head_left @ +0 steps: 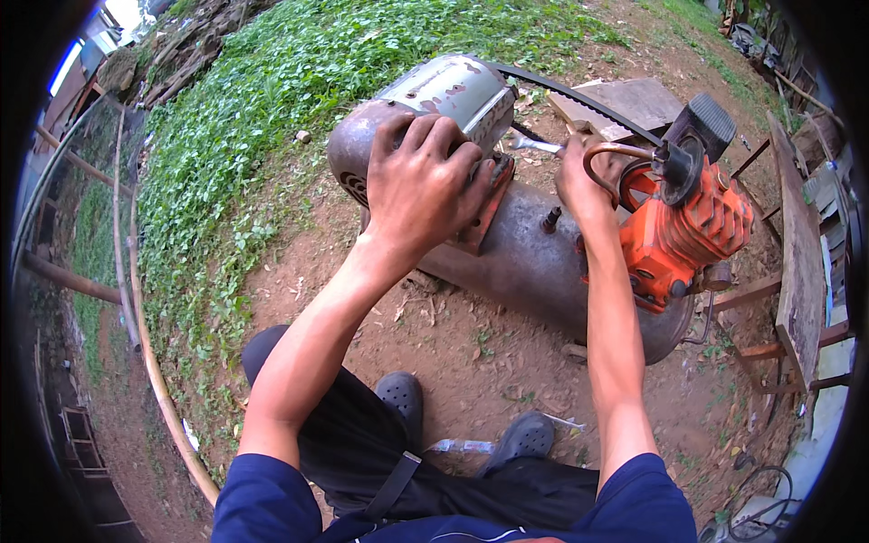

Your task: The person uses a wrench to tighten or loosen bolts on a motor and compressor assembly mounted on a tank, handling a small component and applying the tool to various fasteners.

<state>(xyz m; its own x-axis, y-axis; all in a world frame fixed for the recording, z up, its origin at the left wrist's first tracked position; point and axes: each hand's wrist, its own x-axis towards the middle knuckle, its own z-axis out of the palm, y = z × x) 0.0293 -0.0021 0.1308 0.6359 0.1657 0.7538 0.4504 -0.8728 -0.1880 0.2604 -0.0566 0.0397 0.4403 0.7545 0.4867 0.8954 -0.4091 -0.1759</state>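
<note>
Bare brown ground (pixel 434 339) spreads under everything, with a patch of low green plants (pixel 262 109) beyond it at the upper left. On the ground lies a long, rusty metal tank (pixel 534 249), slanting from the upper left down to the right in front of the person. It carries a grey-green motor (pixel 453 86) with flaking paint at its left end and an orange finned pump (pixel 679 237) at its right end. A flat wooden board (pixel 638 101) lies on the ground behind them. A black belt (pixel 593 104) stretches from the motor across to the pump side. The left hand (pixel 424 176) rests over the near side of the motor, fingers bent; whether it grips or only presses, I cannot tell. The right hand (pixel 579 181), beside the pump, is closed around a silver wrench (pixel 536 143), whose head points left toward the motor; its fingers are partly hidden. A bent copper-coloured pipe (pixel 619 147) curves from the pump close by that hand. Near the dark shoes (pixel 525 439) lies a clear plastic bottle (pixel 462 446).
</note>
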